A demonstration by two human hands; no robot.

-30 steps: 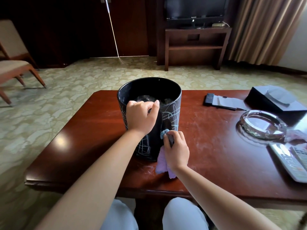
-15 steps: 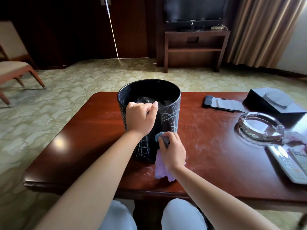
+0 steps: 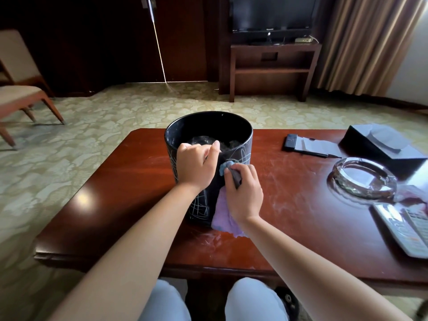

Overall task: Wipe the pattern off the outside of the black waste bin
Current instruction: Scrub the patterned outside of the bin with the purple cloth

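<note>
Gripping the near rim of the black waste bin, the left hand had its fingers hooked over the edge; the bin stood upright on the wooden table; the right hand was curled round a purple cloth, pressing it against the bin's scribbled white pattern.

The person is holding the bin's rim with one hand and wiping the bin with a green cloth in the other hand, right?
Not quite. The cloth is purple, not green, as the head view shows. The rest is right: the left hand holds the bin's rim and the right hand wipes the bin with the cloth.
</note>
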